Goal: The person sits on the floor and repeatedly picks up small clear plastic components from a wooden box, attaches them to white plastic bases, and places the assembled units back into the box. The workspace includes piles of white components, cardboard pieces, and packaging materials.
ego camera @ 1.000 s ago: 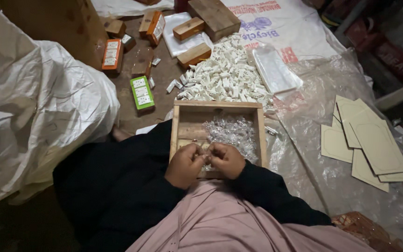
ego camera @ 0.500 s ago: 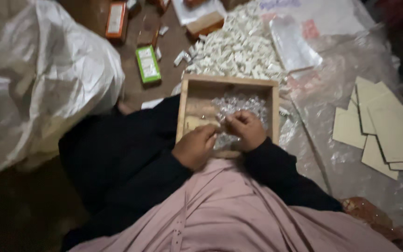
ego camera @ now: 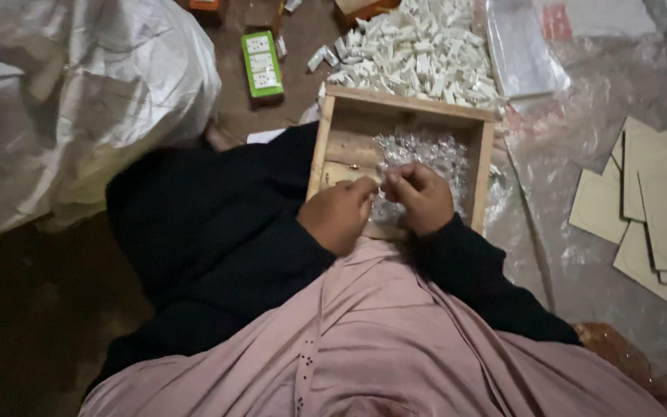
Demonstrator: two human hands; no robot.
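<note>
Two hands: both in the wooden box (ego camera: 326, 147), close together, fingertips nearly touching.
L hand (ego camera: 339, 215): grip curled in, pinching sth v. small; can't tell what.
R hand (ego camera: 420, 198): grip curled too, fingertips on the shiny clear bits (ego camera: 418, 150); can't tell if it has hold of one.
Box: on the floor, just past the lap, open on top.
Clear bits: heaped in the far right part of the box.
White pieces (ego camera: 418, 46): big pile on the floor, just behind the box.
Green pack (ego camera: 262, 63): far left of the box, flat on the floor.
Card sheets (ego camera: 654, 205): stack on the right, well apart from the box.
White sack (ego camera: 63, 100): big, on the left.
Lap: pink cloth (ego camera: 395, 347), near edge; black sleeves.
</note>
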